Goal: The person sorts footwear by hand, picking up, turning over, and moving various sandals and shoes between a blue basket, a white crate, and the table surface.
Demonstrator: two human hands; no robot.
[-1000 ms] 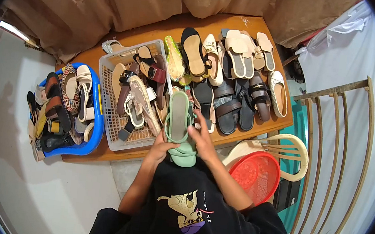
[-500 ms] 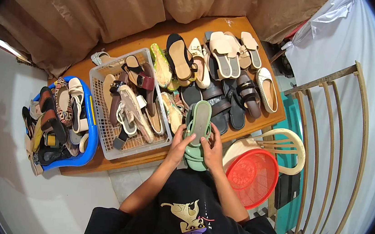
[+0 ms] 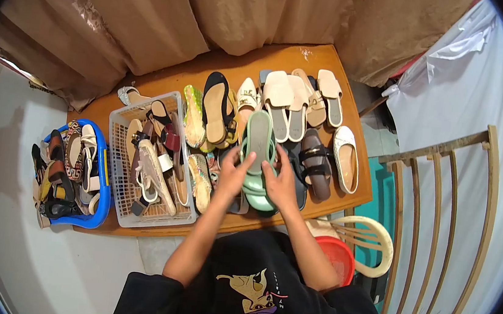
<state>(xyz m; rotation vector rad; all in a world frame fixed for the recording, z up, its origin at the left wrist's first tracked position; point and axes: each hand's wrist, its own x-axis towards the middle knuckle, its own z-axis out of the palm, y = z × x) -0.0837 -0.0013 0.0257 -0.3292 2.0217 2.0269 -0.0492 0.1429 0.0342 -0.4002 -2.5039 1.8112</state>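
Green sandals (image 3: 260,134), stacked together, are held upright over the front part of the wooden table. My left hand (image 3: 232,176) is closed on their left side, with the thumb across the straps. On their right side my right hand (image 3: 279,183) grips them too, thumb pointing inward. Behind and beside them lie a black sandal with a tan insole (image 3: 214,107), a white pointed shoe (image 3: 247,101), pale pink slides (image 3: 279,95), a brown strapped sandal (image 3: 316,164) and a white flat shoe (image 3: 345,159). Dark sandals under the hands are partly hidden.
A grey plastic basket (image 3: 117,161) of mixed shoes stands on the wooden table (image 3: 168,76). Left of it is a blue basket (image 3: 102,199) full of shoes. A red basket (image 3: 339,255) rests on a cream chair (image 3: 388,245); a wooden rack (image 3: 433,237) stands at right.
Both hands have moved forward over the table with the green sandals still between them. The camera view has shifted, so the red basket now shows less beside my body.
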